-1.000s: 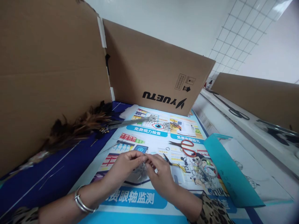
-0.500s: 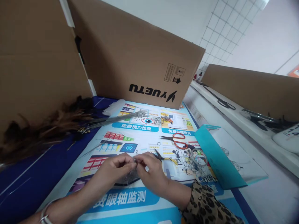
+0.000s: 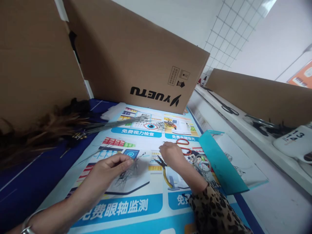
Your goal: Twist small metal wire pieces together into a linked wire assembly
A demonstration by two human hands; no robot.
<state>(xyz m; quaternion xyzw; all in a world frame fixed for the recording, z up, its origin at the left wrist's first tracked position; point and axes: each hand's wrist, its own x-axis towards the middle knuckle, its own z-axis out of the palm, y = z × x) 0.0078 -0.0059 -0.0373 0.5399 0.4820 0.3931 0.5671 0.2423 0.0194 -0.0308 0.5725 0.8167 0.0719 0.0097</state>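
Observation:
My left hand (image 3: 109, 169) rests low on the printed poster (image 3: 136, 204), its fingers pinched on a small bundle of thin metal wires (image 3: 129, 170) that fan out beneath it. My right hand (image 3: 172, 153) reaches forward over the poster, fingers curled, right by the red-handled scissors (image 3: 184, 147); what its fingertips hold is hidden. Yellow-handled pliers (image 3: 163, 167) lie between the two hands.
Brown feathers (image 3: 41, 130) with long wire stems (image 3: 114, 124) lie at left on the blue cloth. Cardboard walls (image 3: 136, 61) stand behind and left. A teal folder (image 3: 219, 162) and a clear tape roll (image 3: 202, 162) are at right. Black scissors (image 3: 225, 106) lie on the white ledge.
The hands were together, working the wire bundle. Now the right hand has let go and moved forward to the red scissors; the left keeps the bundle.

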